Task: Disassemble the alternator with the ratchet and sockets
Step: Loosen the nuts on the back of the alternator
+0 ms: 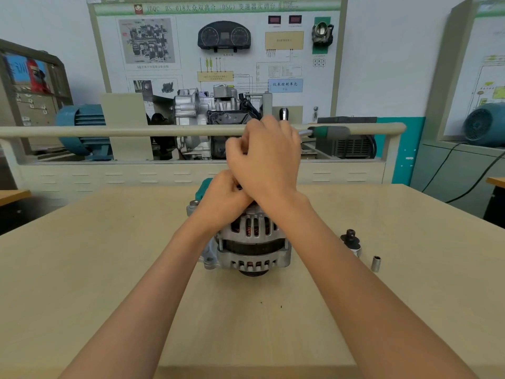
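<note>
An alternator stands mid-table on a pale wooden table, its slotted aluminium housing showing copper windings, with both of a person's bare hands gathered over its top. The right hand is curled around the head end of a ratchet, whose green-and-grey handle juts out to the right of the fingers, level with a beige rail beyond the table. The left hand sits just below and to the left of the right one, fingers bent in against the top of the alternator; whether they pinch a part there or merely brace against it cannot be told, since the right wrist covers them. A teal piece shows just left of the left fingers, at the far side of the housing.

To the right of the hands, nearer the person, a dark socket adapter and a small silver socket stand upright on the tabletop, apart from each other and well apart from the alternator. Bare tabletop spreads to either side of the forearms and toward the near edge. Past the far edge rises a training stand with a cutaway gearbox and a wiring display board.
</note>
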Demonstrator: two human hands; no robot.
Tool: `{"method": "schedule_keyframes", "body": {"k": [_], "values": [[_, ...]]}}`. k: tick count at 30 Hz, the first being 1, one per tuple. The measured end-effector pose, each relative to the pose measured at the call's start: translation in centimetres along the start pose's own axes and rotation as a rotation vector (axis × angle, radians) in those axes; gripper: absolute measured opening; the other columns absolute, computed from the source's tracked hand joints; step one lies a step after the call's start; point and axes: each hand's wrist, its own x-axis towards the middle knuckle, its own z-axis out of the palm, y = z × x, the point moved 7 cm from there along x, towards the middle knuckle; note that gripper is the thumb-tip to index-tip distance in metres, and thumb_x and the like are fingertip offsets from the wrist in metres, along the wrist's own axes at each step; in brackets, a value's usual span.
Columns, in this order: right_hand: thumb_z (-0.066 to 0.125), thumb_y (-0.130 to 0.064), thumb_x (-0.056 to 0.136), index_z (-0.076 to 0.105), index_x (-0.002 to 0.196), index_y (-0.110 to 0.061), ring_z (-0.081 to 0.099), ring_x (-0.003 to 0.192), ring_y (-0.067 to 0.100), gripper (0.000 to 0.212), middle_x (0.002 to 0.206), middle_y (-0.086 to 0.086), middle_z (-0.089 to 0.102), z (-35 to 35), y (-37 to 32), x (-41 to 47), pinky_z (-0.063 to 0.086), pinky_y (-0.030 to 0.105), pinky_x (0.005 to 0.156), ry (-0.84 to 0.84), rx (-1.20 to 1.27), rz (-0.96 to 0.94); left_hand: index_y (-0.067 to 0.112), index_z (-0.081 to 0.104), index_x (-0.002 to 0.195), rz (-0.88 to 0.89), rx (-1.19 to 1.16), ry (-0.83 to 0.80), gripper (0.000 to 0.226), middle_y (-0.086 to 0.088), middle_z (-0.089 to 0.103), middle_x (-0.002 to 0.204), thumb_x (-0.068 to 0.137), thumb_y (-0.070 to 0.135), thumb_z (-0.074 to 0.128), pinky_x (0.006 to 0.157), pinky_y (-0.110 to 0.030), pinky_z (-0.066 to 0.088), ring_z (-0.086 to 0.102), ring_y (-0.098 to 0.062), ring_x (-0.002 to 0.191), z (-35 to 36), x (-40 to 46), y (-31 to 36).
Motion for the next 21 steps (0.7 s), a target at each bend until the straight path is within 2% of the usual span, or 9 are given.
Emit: {"method": "schedule_keyframes", "body": {"k": [1, 3, 5, 7, 9, 11, 15, 18, 21], "values": [[0.047, -0.026, 0.085, 0.045, 0.060, -0.015, 0.040, 0.074, 0.017, 0.027, 0.069, -0.005, 0.042, 0.0, 0.2, 0.3, 0.029, 0.029, 0.075, -0.001, 0.156, 0.029, 0.017, 0.063, 0.060, -0.004, 0.006, -0.016, 0.019, 0.005, 0.059, 0.053, 0.077, 0.015, 0.055, 0.055, -0.027, 0.038, 0.047, -0.003, 0.055, 0.1, 0.1, -0.1], [0.046, -0.022, 0.086, 0.034, 0.047, -0.016, 0.035, 0.059, 0.016, 0.041, 0.053, -0.001, 0.037, 0.4, 1.4, 1.0, 0.027, 0.028, 0.063, -0.068, 0.620, 0.176, 0.028, 0.067, 0.058, -0.008, 0.041, -0.056, 0.035, 0.012, 0.063, 0.057, 0.088, 0.012, 0.057, 0.060, -0.019, 0.043, 0.055, 0.000, 0.057, 0.3, 0.2, 0.1], [0.041, -0.016, 0.088, 0.034, 0.040, -0.015, 0.037, 0.053, 0.019, 0.049, 0.046, 0.006, 0.039, 1.2, 2.6, 1.4, 0.035, 0.030, 0.063, -0.140, 1.083, 0.382, 0.015, 0.069, 0.074, -0.004, 0.066, -0.083, 0.024, -0.002, 0.065, 0.073, 0.093, 0.021, 0.056, 0.074, -0.030, 0.046, 0.059, -0.013, 0.072, 0.6, 0.3, 0.2], [0.034, -0.012, 0.091, 0.036, 0.033, -0.017, 0.042, 0.050, 0.018, 0.059, 0.039, 0.001, 0.041, 1.9, 2.9, 1.7, 0.045, 0.028, 0.074, -0.219, 1.424, 0.484, -0.003, 0.056, 0.071, 0.004, 0.021, -0.102, 0.036, -0.007, 0.047, 0.065, 0.093, 0.024, 0.055, 0.066, -0.026, 0.036, 0.046, -0.010, 0.063, 0.7, 0.2, 0.2], [0.031, -0.011, 0.093, 0.038, 0.032, -0.018, 0.047, 0.051, 0.016, 0.062, 0.038, -0.001, 0.043, 2.3, 2.5, 1.8, 0.047, 0.027, 0.081, -0.272, 1.545, 0.487, -0.008, 0.046, 0.066, 0.018, -0.002, -0.093, 0.040, -0.003, 0.038, 0.062, 0.093, 0.020, 0.056, 0.061, -0.021, 0.031, 0.037, -0.007, 0.059, 0.6, 0.2, 0.4], [0.034, -0.012, 0.094, 0.044, 0.036, -0.016, 0.049, 0.055, 0.014, 0.059, 0.044, -0.002, 0.047, 2.0, 2.0, 1.5, 0.044, 0.029, 0.081, -0.275, 1.345, 0.395, -0.010, 0.051, 0.066, 0.022, 0.011, -0.075, 0.037, -0.011, 0.045, 0.063, 0.092, 0.016, 0.056, 0.063, -0.023, 0.033, 0.041, -0.008, 0.062, 0.5, 0.2, 0.3], [0.045, -0.018, 0.091, 0.056, 0.065, -0.007, 0.049, 0.073, 0.012, 0.030, 0.073, 0.001, 0.051, 0.6, 0.9, 0.4, 0.039, 0.030, 0.075, -0.132, 0.453, 0.071, 0.006, 0.054, 0.058, -0.009, 0.024, -0.011, 0.026, -0.004, 0.054, 0.052, 0.083, 0.011, 0.059, 0.055, -0.025, 0.035, 0.045, -0.007, 0.055, 0.1, 0.3, -0.3], [0.041, -0.028, 0.087, 0.057, 0.096, -0.011, 0.048, 0.094, 0.022, 0.025, 0.097, 0.004, 0.055, 0.2, -0.2, -0.1, 0.031, 0.033, 0.085, -0.071, -0.263, -0.034, -0.013, 0.056, 0.081, -0.029, 0.018, 0.026, 0.022, -0.029, 0.057, 0.071, 0.080, 0.009, 0.053, 0.063, -0.032, 0.037, 0.045, -0.018, 0.068, 0.0, 0.3, -0.6], [0.039, -0.029, 0.087, 0.058, 0.099, -0.011, 0.047, 0.097, 0.024, 0.029, 0.098, 0.005, 0.055, 0.1, -0.5, 0.3, 0.030, 0.034, 0.084, -0.073, -0.290, -0.026, -0.012, 0.056, 0.082, -0.023, 0.039, 0.043, 0.034, -0.022, 0.057, 0.071, 0.072, 0.020, 0.049, 0.062, -0.035, 0.038, 0.047, -0.019, 0.069, 0.0, 0.4, -0.6]]}}
